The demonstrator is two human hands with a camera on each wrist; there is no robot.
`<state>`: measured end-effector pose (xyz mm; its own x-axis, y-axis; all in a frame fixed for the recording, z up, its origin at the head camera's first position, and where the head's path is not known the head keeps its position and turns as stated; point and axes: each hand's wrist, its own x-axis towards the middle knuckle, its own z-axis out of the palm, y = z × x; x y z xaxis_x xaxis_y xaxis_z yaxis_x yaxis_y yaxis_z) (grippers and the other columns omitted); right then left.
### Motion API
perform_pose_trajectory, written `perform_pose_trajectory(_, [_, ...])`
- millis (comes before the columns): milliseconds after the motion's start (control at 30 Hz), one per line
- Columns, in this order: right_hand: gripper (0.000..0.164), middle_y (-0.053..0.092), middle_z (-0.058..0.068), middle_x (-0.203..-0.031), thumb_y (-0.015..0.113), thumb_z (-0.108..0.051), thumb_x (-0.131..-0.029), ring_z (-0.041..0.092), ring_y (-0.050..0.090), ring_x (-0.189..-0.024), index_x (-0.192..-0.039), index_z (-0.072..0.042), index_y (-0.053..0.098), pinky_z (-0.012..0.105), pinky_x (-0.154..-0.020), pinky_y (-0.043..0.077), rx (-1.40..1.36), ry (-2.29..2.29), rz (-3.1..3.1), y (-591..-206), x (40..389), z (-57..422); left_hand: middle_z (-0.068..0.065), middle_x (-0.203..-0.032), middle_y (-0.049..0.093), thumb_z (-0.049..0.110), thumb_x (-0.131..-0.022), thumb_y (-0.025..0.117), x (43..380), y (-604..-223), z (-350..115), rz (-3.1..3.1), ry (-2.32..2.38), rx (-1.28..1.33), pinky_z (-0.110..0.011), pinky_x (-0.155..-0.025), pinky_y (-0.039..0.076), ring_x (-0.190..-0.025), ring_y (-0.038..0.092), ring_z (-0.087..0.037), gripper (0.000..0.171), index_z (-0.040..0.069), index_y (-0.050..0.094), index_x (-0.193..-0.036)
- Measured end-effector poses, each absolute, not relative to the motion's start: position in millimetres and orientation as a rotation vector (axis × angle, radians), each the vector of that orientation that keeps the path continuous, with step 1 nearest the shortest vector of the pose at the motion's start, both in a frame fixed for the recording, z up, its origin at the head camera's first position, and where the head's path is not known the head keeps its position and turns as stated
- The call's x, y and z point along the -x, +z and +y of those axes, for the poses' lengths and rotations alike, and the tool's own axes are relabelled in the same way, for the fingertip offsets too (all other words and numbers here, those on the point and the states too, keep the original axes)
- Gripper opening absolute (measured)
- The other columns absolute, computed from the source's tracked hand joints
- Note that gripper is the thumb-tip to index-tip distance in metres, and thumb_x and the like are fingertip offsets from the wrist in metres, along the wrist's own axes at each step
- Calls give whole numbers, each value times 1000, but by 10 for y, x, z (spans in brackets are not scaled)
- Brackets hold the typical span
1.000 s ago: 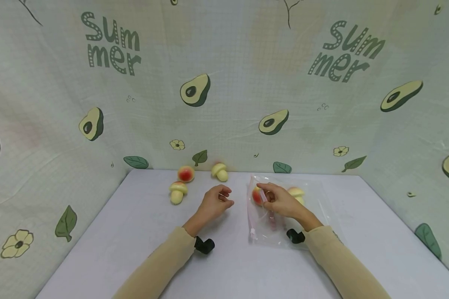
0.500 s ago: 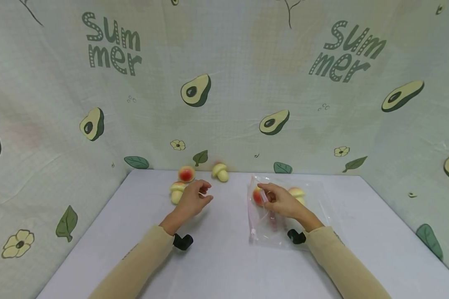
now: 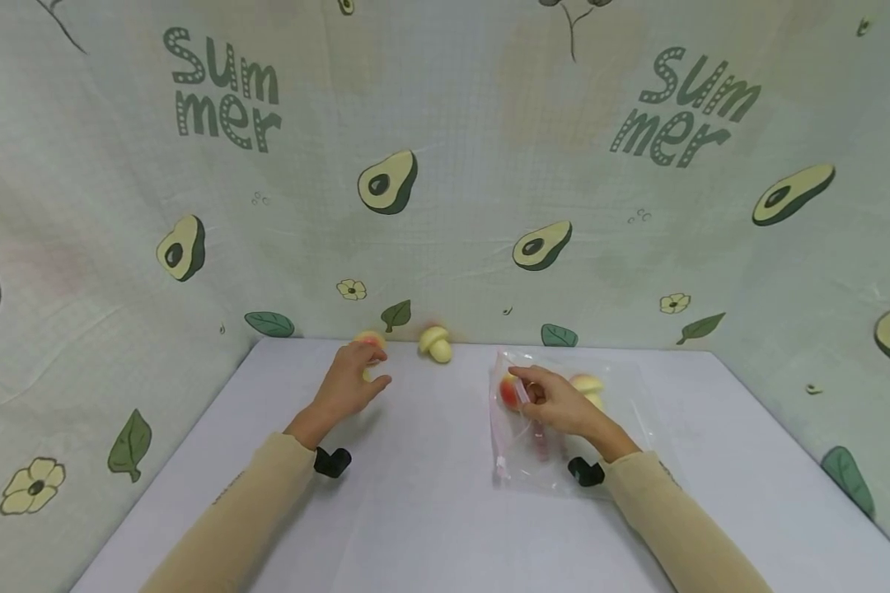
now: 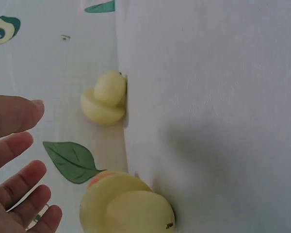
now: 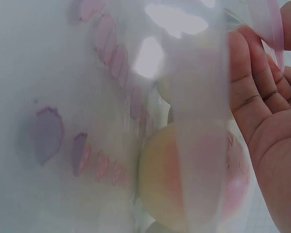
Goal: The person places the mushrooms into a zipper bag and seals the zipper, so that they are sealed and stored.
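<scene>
My left hand [image 3: 344,383], fingers apart and holding nothing, is over the back left of the table. It mostly hides a toy mushroom, of which a sliver shows by the fingers in the head view. In the left wrist view that pale yellow mushroom [image 4: 140,211] lies near the fingertips. A red and yellow peach-like toy [image 3: 371,338] peeks out behind the hand. Another mushroom [image 3: 435,344] stands to its right. My right hand [image 3: 559,403] pinches the pink-edged mouth of a clear zip bag [image 3: 519,473]. Inside are a peach-like toy [image 5: 160,174] and a mushroom [image 3: 587,385].
The white table [image 3: 430,511] meets a cloth backdrop [image 3: 460,148] printed with avocados, leaves and lettering. Black wrist cameras [image 3: 332,463] are strapped at both sleeves. The bag lies flat on the right part of the table.
My left hand has moved left and slightly back, from beside the toys to over the left mushroom, its fingers spreading wider. The right hand keeps its hold on the bag.
</scene>
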<state>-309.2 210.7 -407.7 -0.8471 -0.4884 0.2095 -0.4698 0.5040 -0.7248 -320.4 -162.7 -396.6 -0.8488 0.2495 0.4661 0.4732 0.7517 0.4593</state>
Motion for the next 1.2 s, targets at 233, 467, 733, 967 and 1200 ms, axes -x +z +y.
perform_pose_trajectory(233, [61,48,7,-84,63,5,-79,15,47,-67,-138,2,46,22,-54,41,863,-1335,2682,-4104,3121,2126,-17,-120,53,17,-77,78,3273,-4037,-1792,-2621,-809,483,-52,-97,36,-115,44,-38,43,3,64,-115])
perform_pose_trajectory(467, [60,50,7,-83,61,6,-80,16,48,-66,-138,5,44,22,-53,41,870,-1322,2688,-4061,3079,2102,-21,-124,47,19,-74,80,3287,-4096,-1912,-2694,-814,485,-53,-91,39,-115,40,-40,52,8,60,-121])
perform_pose_trajectory(733, [61,50,4,-80,62,2,-80,15,48,-67,-138,4,44,22,-53,41,861,-1318,2683,-4069,3088,2111,-22,-128,39,18,-75,80,3283,-4176,-2007,-2817,-854,417,-51,-86,42,-114,37,-39,64,14,52,-133])
perform_pose_trajectory(967, [60,51,4,-82,61,2,-80,17,49,-69,-138,2,45,23,-54,42,850,-1297,2700,-4071,3096,2106,-22,-128,38,10,-76,77,3276,-4226,-2065,-2816,-993,371,-48,-84,43,-110,42,-36,66,11,49,-136])
perform_pose_trajectory(1200, [60,51,4,-84,62,1,-80,18,49,-71,-138,0,47,24,-56,43,845,-1285,2718,-4084,3095,2100,-22,-128,39,4,-76,75,3263,-4266,-2085,-2786,-1056,348,-50,-86,41,-112,43,-37,63,11,50,-134])
